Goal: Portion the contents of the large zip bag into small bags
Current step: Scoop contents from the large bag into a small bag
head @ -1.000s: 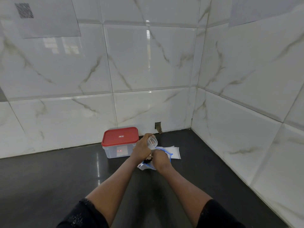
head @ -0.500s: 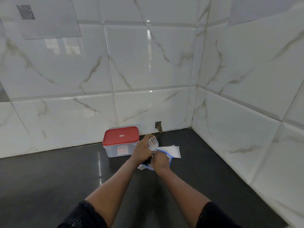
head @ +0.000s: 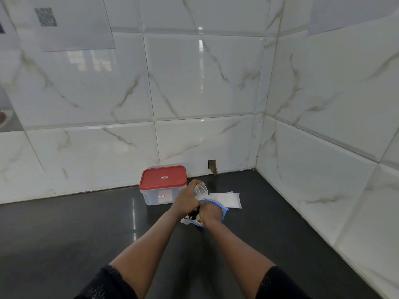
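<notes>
By the far wall (head: 203, 83), left hand (head: 185, 200) grips a clear cup (head: 200, 190); right hand (head: 211, 213) delves in the zip bag (head: 224, 212), grip hidden. Scooping step, I'd say. Next: bring a portion up cleanly.

The counter (head: 64, 244) is glossy dark grey. White wall tiles (head: 205, 83) carry grey-brown marble veins. The box (head: 154, 198) is clear under a red lid (head: 163, 177). The large zip bag (head: 224, 212) is blue-rimmed, the held small bag (head: 200, 190) clear, and the stacked small bags (head: 228, 200) white. The sleeve (head: 108, 283) is black with pale flecks.

One wide-angle head-worn view looks forward and down, from arm's length, into the dark countertop's (head: 64, 244) corner between tiled walls (head: 194, 83).
</notes>
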`<state>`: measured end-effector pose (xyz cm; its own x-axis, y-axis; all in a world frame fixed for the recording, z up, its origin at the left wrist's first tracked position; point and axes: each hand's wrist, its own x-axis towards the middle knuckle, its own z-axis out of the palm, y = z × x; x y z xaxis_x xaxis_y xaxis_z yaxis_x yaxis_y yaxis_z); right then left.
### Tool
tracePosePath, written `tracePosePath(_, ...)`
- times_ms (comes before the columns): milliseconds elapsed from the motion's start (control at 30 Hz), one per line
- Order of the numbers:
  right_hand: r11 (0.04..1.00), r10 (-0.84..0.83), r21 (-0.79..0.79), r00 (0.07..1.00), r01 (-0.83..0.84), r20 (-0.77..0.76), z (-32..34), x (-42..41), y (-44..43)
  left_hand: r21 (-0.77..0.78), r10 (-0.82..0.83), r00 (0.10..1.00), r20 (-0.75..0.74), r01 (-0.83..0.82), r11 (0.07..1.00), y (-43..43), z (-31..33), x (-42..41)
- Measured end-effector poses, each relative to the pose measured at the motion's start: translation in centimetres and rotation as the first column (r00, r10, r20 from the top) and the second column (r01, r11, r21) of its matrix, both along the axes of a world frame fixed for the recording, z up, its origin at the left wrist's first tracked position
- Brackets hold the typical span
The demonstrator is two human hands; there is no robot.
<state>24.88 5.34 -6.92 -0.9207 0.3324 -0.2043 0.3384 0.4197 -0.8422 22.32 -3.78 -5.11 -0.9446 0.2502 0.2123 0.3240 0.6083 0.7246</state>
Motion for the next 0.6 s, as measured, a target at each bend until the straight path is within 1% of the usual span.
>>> tracePosePath(100, 0.99, -0.042, -0.132, 0.999, 0.045, 0.023, 0.0, -0.2, -0.1, 0.003, 0.001, 1.0, 0.014, -0.001, 1.0, 0.1, 0.0, 0.2)
tracePosePath(200, 0.945, -0.105, -0.304, 0.992, 0.123, 0.075, 0.0, -0.6, -0.3, -0.01, -0.014, 1.0, 0.016, 0.014, 1.0, 0.4, 0.3, 0.3)
tracePosePath(233, 0.914, -0.124, -0.374, 0.986, 0.156, 0.108, -0.1, -0.9, -0.4, -0.012, -0.018, 1.0, 0.013, 0.018, 1.0, 0.5, 0.3, 0.3)
tracePosePath(300, 0.814, -0.145, -0.537, 0.972, 0.222, 0.183, -0.9, -2.0, -0.6, -0.007, -0.018, 1.0, 0.013, 0.018, 1.0, 0.5, 0.5, 0.2)
tracePosePath(367, 0.713, -0.123, -0.65, 0.959, 0.264, 0.255, -1.3, -2.7, -0.6, 0.008, -0.003, 1.0, 0.014, 0.003, 1.0, 0.4, 0.8, 0.1)
tracePosePath(500, 0.568, -0.14, -0.749, 0.936, 0.342, 0.322, -0.2, -2.1, -0.5, 0.042, 0.022, 1.0, 0.005, -0.022, 0.999, 0.3, 1.8, 0.0)
tracePosePath(533, 0.56, -0.138, -0.753, 0.935, 0.346, 0.327, -0.3, -2.4, -0.6, 0.034, 0.02, 1.0, 0.003, -0.02, 0.999, 0.3, 1.8, -0.1)
tracePosePath(600, 0.59, -0.148, -0.728, 0.933, 0.35, 0.328, -1.2, -3.2, -1.0, 0.022, 0.018, 1.0, 0.001, -0.018, 1.0, 0.3, 1.5, -0.2)
